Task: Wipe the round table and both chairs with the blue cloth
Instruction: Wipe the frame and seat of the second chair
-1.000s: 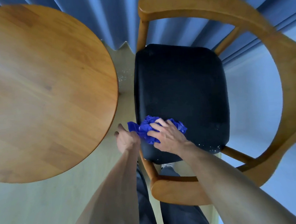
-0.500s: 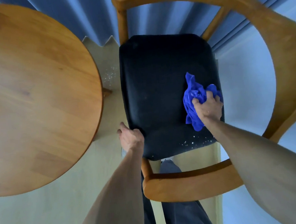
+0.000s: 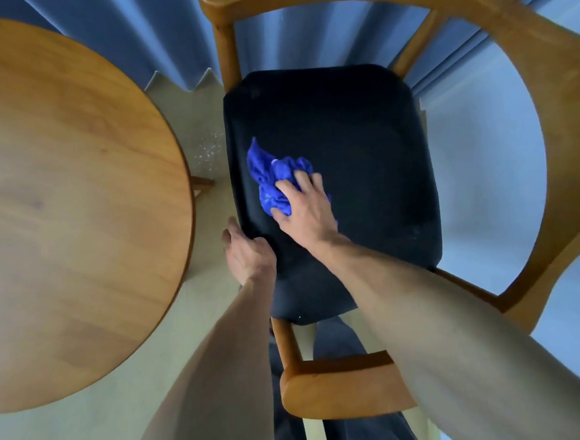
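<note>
The crumpled blue cloth [image 3: 272, 176] lies on the left part of the chair's black seat [image 3: 362, 139]. My right hand [image 3: 307, 215] presses down on the cloth, fingers and thumb curled into its bunched folds. At the seat's near left edge, my left hand [image 3: 248, 257] holds on with its fingers wrapped out of sight under the rim. The round wooden table [image 3: 67, 201] fills the left side of the view, with nothing on it. Only this one chair is in view.
The chair's curved wooden arm and back frame [image 3: 567, 125] rings the seat on the right and front. Blue curtains [image 3: 152, 33] hang behind. White specks [image 3: 208, 146] lie on the pale floor in the narrow gap between table and chair.
My right hand swept the cloth from the seat's near left corner to its right side, then back to the left-middle. My left hand stayed on the seat's edge.
</note>
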Action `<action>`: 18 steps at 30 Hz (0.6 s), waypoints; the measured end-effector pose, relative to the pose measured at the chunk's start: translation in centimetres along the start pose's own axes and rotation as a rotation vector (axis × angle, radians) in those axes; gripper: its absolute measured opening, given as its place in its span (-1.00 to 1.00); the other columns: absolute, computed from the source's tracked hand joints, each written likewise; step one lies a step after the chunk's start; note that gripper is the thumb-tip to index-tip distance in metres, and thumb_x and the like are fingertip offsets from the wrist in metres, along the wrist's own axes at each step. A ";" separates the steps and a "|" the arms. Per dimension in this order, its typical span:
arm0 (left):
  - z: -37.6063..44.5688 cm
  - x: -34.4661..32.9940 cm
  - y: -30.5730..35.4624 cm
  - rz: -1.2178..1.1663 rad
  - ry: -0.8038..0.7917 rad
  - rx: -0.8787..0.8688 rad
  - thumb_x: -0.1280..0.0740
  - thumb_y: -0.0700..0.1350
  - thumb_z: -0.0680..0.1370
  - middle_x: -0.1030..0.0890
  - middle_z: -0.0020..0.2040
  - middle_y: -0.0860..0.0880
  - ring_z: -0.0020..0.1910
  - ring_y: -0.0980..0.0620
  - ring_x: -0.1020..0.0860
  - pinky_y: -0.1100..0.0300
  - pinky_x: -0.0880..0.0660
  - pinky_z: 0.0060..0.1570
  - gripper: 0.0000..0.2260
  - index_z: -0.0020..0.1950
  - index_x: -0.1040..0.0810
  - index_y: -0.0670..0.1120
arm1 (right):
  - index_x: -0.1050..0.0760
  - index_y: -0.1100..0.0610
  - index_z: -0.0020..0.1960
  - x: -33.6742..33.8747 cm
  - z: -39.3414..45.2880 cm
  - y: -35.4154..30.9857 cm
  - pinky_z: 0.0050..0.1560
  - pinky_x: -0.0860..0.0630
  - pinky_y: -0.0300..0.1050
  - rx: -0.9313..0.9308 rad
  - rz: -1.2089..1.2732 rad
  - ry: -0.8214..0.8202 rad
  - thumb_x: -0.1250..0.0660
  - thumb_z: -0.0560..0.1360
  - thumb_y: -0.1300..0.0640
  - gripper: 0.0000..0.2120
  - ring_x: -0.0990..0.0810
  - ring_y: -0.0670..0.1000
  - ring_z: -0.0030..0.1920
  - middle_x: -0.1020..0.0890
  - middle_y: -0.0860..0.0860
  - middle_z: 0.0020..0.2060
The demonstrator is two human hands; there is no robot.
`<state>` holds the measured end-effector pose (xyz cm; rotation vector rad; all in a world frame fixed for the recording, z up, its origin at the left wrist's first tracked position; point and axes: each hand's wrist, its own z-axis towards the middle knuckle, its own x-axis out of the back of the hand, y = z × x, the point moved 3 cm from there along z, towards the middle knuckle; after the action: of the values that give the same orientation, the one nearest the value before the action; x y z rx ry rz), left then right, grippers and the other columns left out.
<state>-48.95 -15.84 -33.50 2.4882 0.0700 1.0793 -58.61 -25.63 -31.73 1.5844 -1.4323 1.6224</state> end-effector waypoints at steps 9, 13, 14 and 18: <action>1.8 2.6 -1.7 -0.003 0.022 0.036 -0.15 -0.31 0.46 -0.40 0.37 -0.22 0.26 -0.25 -0.46 -0.03 -0.44 0.22 -0.40 0.51 -0.23 -0.12 | -0.53 0.08 0.04 -0.4 3.3 -0.4 -0.27 -0.51 0.00 0.061 -0.059 0.036 -0.44 0.31 0.00 -0.67 -0.42 0.13 0.00 -0.52 0.01 0.02; 1.4 3.3 -1.1 0.017 0.062 0.031 -0.17 -0.32 0.46 -0.44 0.33 -0.22 0.21 -0.24 -0.50 -0.03 -0.48 0.13 -0.44 0.48 -0.26 -0.13 | -0.50 0.05 -0.08 -0.5 -0.8 0.5 -0.38 -0.36 -0.14 0.164 -0.118 -0.005 -0.42 0.24 -0.08 -0.68 -0.43 0.12 -0.05 -0.47 0.03 -0.04; 1.2 3.3 -0.9 0.023 0.069 0.026 -0.17 -0.32 0.47 -0.45 0.32 -0.23 0.20 -0.24 -0.50 -0.02 -0.48 0.13 -0.45 0.48 -0.26 -0.13 | -0.49 0.04 -0.09 -0.4 -1.9 0.5 -0.38 -0.36 -0.15 0.226 -0.146 -0.035 -0.40 0.23 -0.11 -0.67 -0.44 0.12 -0.02 -0.46 0.04 -0.03; 0.7 2.7 -0.9 0.088 0.071 0.002 -0.16 -0.30 0.50 -0.47 0.30 -0.24 0.18 -0.25 -0.51 0.00 -0.43 0.09 -0.49 0.46 -0.29 -0.13 | -0.49 0.00 -0.13 -0.8 -6.3 1.0 -0.40 -0.30 -0.16 0.388 -0.146 -0.206 -0.28 0.29 -0.24 -0.66 -0.43 0.09 0.06 -0.43 0.03 0.00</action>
<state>-46.52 -14.68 -32.46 2.4749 -0.0182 1.2048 -62.12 -20.21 -31.50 2.0725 -1.1062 1.7678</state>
